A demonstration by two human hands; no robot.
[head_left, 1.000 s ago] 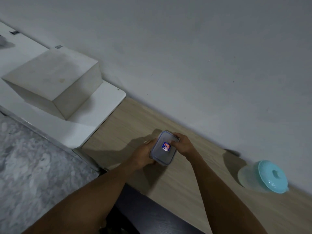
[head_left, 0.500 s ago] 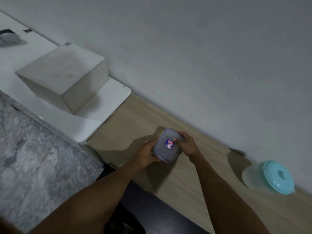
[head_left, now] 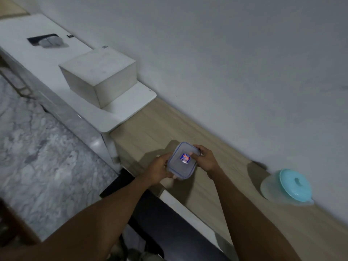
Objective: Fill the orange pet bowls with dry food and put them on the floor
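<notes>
A small clear plastic food container (head_left: 181, 163) with a blue-edged lid and a red and blue sticker is held over the wooden countertop (head_left: 203, 187). My left hand (head_left: 160, 171) grips its near left side. At its far right corner my right hand (head_left: 206, 158) is closed on the lid's edge. What is inside the container cannot be made out. No orange pet bowl is in view.
A translucent tub with a turquoise lid (head_left: 290, 187) lies tilted on the countertop at the right, against the grey wall. A white box (head_left: 99, 76) stands on a white shelf (head_left: 120, 113) to the left. Marble floor (head_left: 43, 157) lies below left.
Both hands stay on the container, which has come slightly nearer to the counter's front edge. The view has swung left, so more of the white shelf and floor shows.
</notes>
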